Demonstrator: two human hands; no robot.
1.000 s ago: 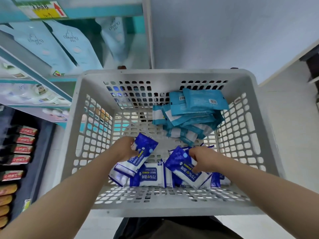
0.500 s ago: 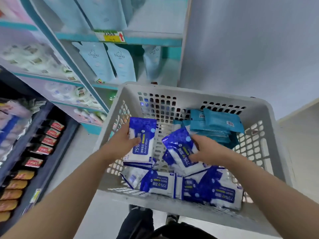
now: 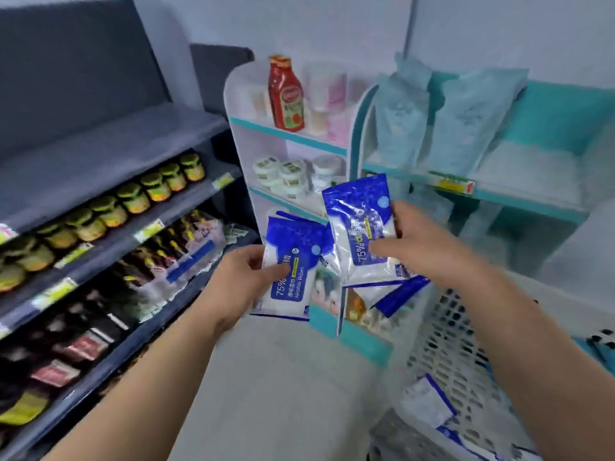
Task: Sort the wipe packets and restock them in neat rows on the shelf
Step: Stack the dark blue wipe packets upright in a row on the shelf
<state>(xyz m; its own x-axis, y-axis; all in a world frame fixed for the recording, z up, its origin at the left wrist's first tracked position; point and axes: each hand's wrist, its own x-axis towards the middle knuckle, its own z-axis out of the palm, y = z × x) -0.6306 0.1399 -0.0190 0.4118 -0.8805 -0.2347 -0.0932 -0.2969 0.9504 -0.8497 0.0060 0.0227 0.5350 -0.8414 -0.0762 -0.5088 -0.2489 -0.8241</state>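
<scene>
A blue-and-white alcohol wipe packet (image 3: 289, 277) is held upright in the left hand (image 3: 241, 282), with the thumb pressed across its front and the fingers curled behind its left edge. A second alcohol wipe packet (image 3: 359, 232) is gripped in the right hand (image 3: 424, 242), tilted slightly left, the thumb laid over its label and the fingers wrapped round its right edge. Further blue-edged packets (image 3: 401, 291) are seen jutting out beneath that hand (how many cannot be told through the blur). Both held packets are raised in mid-air, just beside each other, in front of the white-and-teal shelving.

On the far right, a teal shelf (image 3: 532, 201) with a yellow price tag (image 3: 454, 187) is stocked with pale blue pouches (image 3: 471, 121). A red sauce bottle (image 3: 286, 94) is stood on the narrow end unit, above white tubs (image 3: 279, 173). At the near right, a perforated white basket (image 3: 446, 347) is seen with another wipe packet (image 3: 426, 404) lying inside. Jars with dark lids (image 3: 133, 201) are lined along the grey shelves on the left.
</scene>
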